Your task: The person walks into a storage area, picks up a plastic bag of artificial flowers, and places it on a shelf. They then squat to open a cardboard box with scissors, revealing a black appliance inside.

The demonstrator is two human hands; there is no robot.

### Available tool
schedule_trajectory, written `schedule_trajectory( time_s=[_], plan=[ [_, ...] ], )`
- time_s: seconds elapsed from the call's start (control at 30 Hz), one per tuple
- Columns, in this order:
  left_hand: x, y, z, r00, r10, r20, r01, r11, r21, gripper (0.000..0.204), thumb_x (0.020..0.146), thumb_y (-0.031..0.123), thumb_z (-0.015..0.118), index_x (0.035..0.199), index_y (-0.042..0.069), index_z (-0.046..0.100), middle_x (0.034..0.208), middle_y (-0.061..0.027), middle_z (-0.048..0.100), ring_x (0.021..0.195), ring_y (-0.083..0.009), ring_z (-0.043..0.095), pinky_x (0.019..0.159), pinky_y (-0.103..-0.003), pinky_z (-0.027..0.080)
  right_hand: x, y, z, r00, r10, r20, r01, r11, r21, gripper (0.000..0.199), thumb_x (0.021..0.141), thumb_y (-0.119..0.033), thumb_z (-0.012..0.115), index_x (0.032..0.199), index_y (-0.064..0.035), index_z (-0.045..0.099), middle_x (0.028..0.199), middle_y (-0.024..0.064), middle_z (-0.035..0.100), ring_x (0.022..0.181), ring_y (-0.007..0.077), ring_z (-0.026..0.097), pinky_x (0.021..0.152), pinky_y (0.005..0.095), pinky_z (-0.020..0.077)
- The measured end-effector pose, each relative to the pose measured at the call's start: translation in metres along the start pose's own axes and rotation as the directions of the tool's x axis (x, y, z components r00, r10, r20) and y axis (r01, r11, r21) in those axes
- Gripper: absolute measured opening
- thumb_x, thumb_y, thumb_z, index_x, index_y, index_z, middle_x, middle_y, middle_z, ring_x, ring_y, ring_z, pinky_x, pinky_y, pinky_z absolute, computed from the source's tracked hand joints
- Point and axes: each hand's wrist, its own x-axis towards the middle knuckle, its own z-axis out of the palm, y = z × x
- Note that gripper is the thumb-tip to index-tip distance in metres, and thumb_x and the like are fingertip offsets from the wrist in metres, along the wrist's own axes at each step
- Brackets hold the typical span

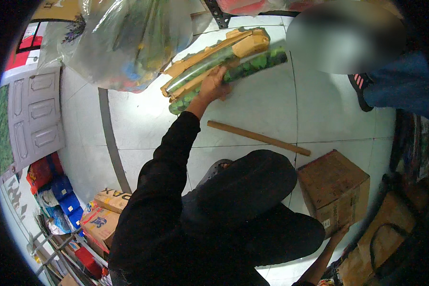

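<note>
My left hand (pixel 214 87) reaches forward and is closed on a bundle of rolls (pixel 229 62) lying on the floor. The rolls are in clear plastic with brown tape or paper, and green leafy-looking material shows through. Down at the lower right, my right hand (pixel 336 237) grips the bottom edge of a brown cardboard box (pixel 331 183); some of its fingers are hidden. Between the box and the rolls lies a thin brown cardboard tube or stick (pixel 257 137).
A large clear plastic bag (pixel 128 43) stands at the upper left. Another person's jeans leg (pixel 400 83) and black sandal (pixel 361 90) are at the right. Left of me are cartons (pixel 100 224), blue boxes (pixel 66 195) and a white panelled door (pixel 38 112).
</note>
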Motion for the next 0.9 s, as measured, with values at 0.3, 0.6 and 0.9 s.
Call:
schedule_trajectory(
  time_s=[0.3, 0.6, 0.9],
  plan=[
    [0.034, 0.013, -0.033, 0.934, -0.223, 0.278, 0.208, 0.975, 0.083, 0.059, 0.062, 0.015, 0.065, 0.114, 0.013, 0.037, 0.097, -0.0171, 0.055, 0.086, -0.0339, 0.055, 0.073, -0.042, 0.044, -0.006, -0.016, 0.005, 1.0, 0.0, -0.013, -0.001, 0.999, -0.05, 0.077, 0.082, -0.058, 0.026, 0.125, 0.006, 0.024, 0.124, 0.0285, 0.03, 0.112, 0.0378, 0.035, 0.092, 0.0406, 0.0309],
    [0.012, -0.046, -0.003, 0.917, -0.333, 0.218, 0.217, 0.877, 0.429, 0.057, 0.066, 0.018, 0.062, 0.118, 0.015, 0.036, 0.116, -0.0078, 0.043, 0.109, -0.028, 0.04, 0.082, -0.048, 0.037, -0.015, -0.036, 0.02, 0.996, 0.079, -0.033, -0.077, 0.996, 0.05, 0.076, 0.082, -0.058, 0.026, 0.122, 0.0073, 0.028, 0.123, 0.028, 0.031, 0.111, 0.0368, 0.036, 0.093, 0.0397, 0.0296],
    [-0.011, -0.017, 0.045, 0.975, -0.219, 0.039, 0.171, 0.85, 0.499, 0.077, 0.07, 0.029, 0.06, 0.133, 0.016, 0.017, 0.133, -0.009, 0.022, 0.119, -0.0296, 0.025, 0.089, -0.058, 0.024, -0.009, -0.001, 0.007, 0.994, 0.071, -0.086, -0.076, 0.995, -0.06, 0.063, 0.087, -0.047, 0.029, 0.126, 0.0031, 0.024, 0.125, 0.0243, 0.03, 0.115, 0.0337, 0.032, 0.095, 0.0391, 0.0265]
  ],
)
